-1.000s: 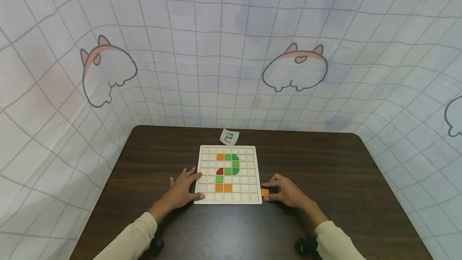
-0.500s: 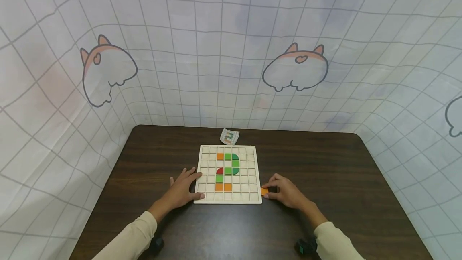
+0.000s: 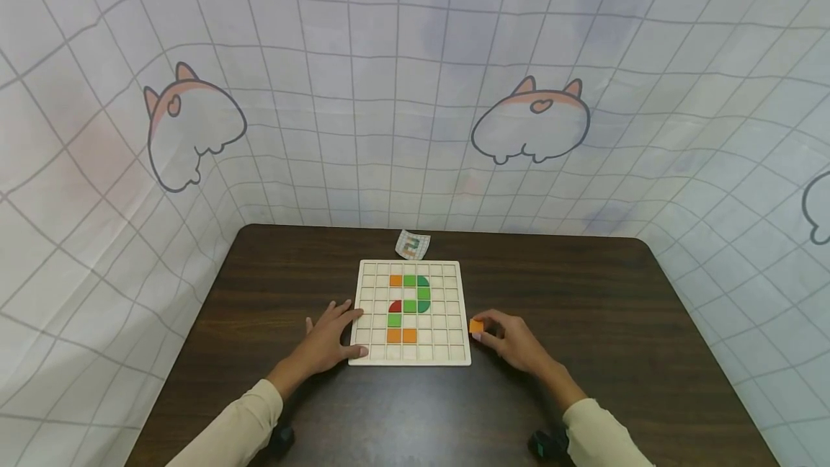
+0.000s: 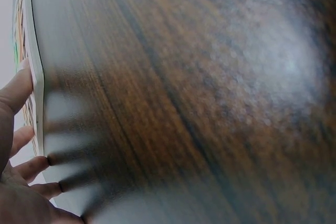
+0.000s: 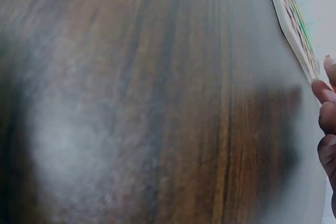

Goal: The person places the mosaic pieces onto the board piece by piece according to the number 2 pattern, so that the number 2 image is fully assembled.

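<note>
A cream grid board (image 3: 444, 350) lies flat on the dark table, with orange, green and red tiles set in several of its squares. At its left edge my left hand (image 3: 326, 341) rests with spread fingers, thumb and a fingertip over the rim. Just beyond the right edge, my right hand (image 3: 515, 343) pinches an orange square tile (image 3: 476, 326) between thumb and fingers. In the left wrist view the fingers (image 4: 32, 169) lie along the board's side. The right wrist view shows only fingertips (image 5: 326, 116) at its right border, close to the board's edge.
A small paper card (image 3: 413, 245) with a coloured grid pattern lies behind the board. The brown wooden table (image 3: 583, 287) reaches back to a white grid-patterned curtain (image 3: 402, 92) that surrounds it. A dark object (image 3: 547, 445) sits by the right sleeve.
My right hand's fingers have shifted the orange tile slightly away from me along the board's right side, tilting it on the way. The left hand has stayed in place.
</note>
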Tool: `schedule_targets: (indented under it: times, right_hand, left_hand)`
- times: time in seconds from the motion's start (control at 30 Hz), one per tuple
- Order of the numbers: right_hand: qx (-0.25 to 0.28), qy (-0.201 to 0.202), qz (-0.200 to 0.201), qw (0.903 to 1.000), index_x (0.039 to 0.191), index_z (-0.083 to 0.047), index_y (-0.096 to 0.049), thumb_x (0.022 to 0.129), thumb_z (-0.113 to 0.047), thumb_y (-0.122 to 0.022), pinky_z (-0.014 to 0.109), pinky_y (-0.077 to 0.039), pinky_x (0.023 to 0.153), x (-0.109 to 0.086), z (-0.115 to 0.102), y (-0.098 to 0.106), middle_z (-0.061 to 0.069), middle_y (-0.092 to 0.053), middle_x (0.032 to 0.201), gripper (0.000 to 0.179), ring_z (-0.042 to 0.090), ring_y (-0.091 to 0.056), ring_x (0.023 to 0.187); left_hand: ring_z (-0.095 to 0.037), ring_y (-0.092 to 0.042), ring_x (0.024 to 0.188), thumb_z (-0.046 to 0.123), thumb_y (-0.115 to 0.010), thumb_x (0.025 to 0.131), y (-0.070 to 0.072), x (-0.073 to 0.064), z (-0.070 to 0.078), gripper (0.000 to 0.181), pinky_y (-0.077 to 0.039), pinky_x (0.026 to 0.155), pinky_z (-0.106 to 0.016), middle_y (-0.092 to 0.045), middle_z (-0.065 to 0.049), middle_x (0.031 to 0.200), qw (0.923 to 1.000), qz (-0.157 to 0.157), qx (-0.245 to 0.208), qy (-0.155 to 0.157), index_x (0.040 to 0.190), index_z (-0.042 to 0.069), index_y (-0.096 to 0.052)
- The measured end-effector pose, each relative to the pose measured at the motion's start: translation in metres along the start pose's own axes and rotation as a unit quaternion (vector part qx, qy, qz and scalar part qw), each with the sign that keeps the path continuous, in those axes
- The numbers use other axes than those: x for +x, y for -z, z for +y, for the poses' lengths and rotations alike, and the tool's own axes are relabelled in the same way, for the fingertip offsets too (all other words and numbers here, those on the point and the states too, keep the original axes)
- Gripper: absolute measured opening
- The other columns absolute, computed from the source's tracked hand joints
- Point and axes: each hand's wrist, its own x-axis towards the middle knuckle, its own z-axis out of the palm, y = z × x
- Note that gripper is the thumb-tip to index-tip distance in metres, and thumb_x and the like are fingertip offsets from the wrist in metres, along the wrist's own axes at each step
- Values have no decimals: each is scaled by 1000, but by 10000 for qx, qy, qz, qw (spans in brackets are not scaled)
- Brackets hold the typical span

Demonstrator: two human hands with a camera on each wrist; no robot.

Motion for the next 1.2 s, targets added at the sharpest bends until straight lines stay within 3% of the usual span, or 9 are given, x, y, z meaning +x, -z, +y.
schedule_targets:
  times: [0.43, 1.2]
  right_hand:
    - [131, -179, -9, 9998, 118, -16, -69, 92, -16, -74, 21, -42, 51, 5, -7, -4, -3, -65, 92, 26, 5, -49, 59]
    - [422, 129, -268, 9987, 118, -13, -69, 92, -13, -74, 21, -45, 48, 18, -26, -18, -1, -63, 91, 26, 3, -49, 56]
  left_hand:
    - [-46, -18, 152, 39, -83, 81, -1, 0, 0, 76, -7, 107, -83, -35, -18, 161, 10000, -14, -28, 35, 147, 15, -52]
    - [-44, -21, 152, 41, -84, 80, 0, 1, -3, 79, -8, 109, -82, -35, -15, 161, 9999, 66, -93, -5, 147, 16, -52]
